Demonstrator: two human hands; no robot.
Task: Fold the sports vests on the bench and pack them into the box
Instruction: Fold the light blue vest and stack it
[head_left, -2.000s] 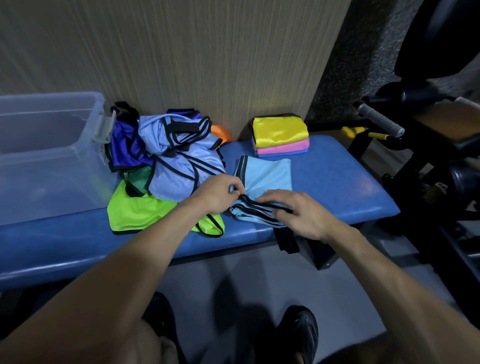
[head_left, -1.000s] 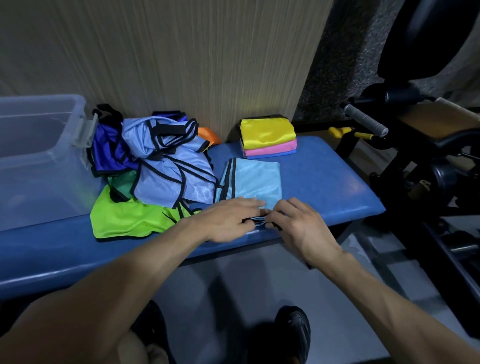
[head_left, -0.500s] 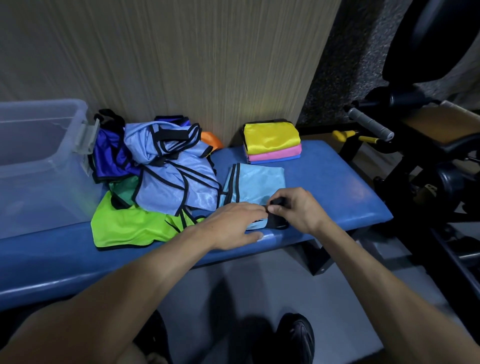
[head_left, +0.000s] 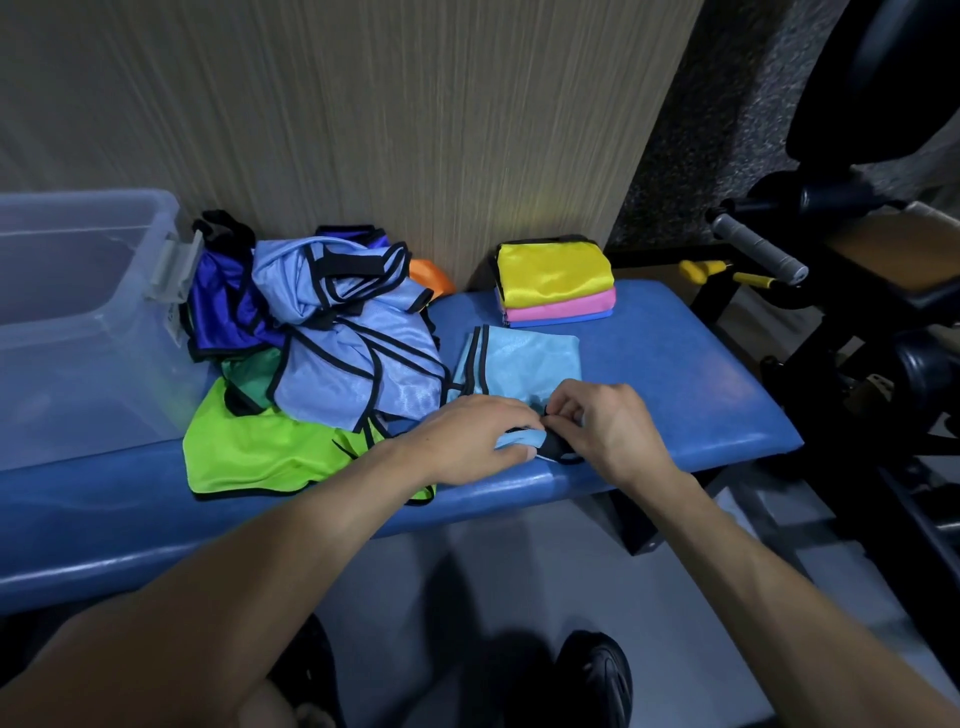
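Observation:
A light blue vest with black trim lies partly folded on the blue bench. My left hand presses flat on its near edge. My right hand pinches the vest's black strap end right beside it. A loose pile of vests, pale blue, purple, dark green and lime green, lies to the left. Three folded vests, yellow over pink over blue, are stacked at the back by the wall. The clear plastic box stands at the bench's left end.
A wood-grain wall panel backs the bench. Black gym equipment with a grey-gripped handle and yellow pins stands to the right. An orange item peeks from behind the pile. My shoes are on the grey floor below.
The trailing near end of the light blue vest has been gathered up onto the bench. My hands have drawn together at its near edge, the right one now pinching the strap end.

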